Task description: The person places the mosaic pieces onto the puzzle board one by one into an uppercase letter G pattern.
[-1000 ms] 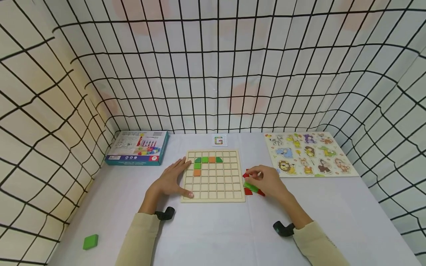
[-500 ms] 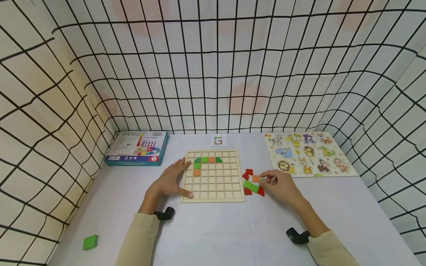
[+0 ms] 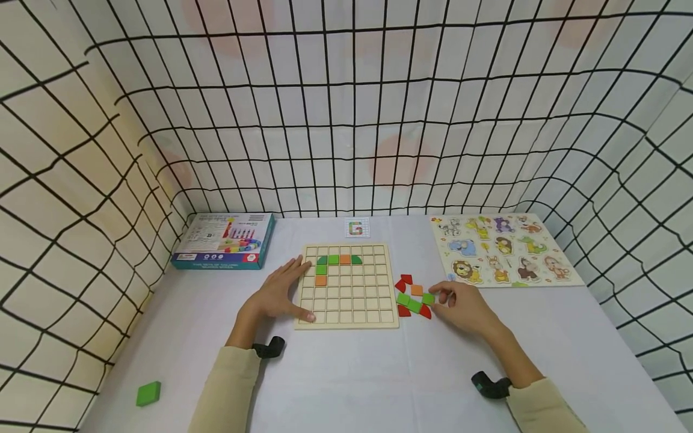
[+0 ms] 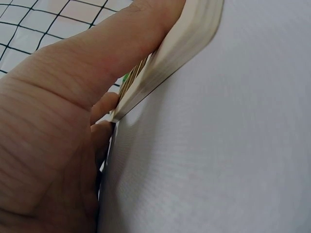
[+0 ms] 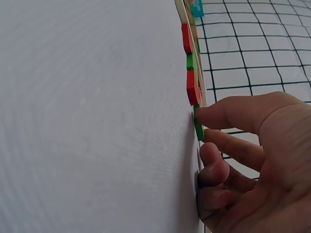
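While the left hand point(image 3: 278, 294) lies flat, fingers spread, on the grid board point(image 3: 349, 285), the right hand point(image 3: 460, 304) has slid rightward off the loose pieces and now pinches a green tile point(image 3: 428, 298) lying on the table just right of the board. Its underside is hidden.

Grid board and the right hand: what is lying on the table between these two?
In the head view, loose tiles lie between the grid board and the right hand: red pieces, an orange square and green squares.
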`<state>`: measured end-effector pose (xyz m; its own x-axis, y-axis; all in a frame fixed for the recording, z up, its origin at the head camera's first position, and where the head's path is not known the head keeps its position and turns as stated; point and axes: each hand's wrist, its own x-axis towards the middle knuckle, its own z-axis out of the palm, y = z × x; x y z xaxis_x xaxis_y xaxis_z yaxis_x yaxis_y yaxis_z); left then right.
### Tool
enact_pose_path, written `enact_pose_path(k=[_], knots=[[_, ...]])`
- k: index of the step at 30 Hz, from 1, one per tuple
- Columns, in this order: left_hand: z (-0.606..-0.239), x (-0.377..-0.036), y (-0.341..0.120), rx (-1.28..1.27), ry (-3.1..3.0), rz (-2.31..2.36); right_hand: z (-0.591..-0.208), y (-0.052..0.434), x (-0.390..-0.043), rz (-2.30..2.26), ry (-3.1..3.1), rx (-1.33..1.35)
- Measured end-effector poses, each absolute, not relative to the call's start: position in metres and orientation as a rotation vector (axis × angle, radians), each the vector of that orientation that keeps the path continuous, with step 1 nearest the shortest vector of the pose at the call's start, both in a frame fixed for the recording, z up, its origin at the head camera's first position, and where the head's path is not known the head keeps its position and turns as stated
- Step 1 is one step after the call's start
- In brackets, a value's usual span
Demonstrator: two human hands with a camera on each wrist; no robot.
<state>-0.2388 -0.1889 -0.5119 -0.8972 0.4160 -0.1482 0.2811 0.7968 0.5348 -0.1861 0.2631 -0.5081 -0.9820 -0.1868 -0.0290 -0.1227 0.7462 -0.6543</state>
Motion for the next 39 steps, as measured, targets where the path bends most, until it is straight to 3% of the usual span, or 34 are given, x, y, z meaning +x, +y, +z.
enact_pose_path(k=[22, 39], knots=[[-0.511, -0.235, -0.189, 0.531, 2.726, 0.749, -0.504, 0.261, -0.186, -1.082, 2.855, -0.272], [-0.511, -0.239, -0.189, 0.524, 2.732, 0.725, -0.489, 0.221, -0.2, -1.163, 2.835, -0.352]])
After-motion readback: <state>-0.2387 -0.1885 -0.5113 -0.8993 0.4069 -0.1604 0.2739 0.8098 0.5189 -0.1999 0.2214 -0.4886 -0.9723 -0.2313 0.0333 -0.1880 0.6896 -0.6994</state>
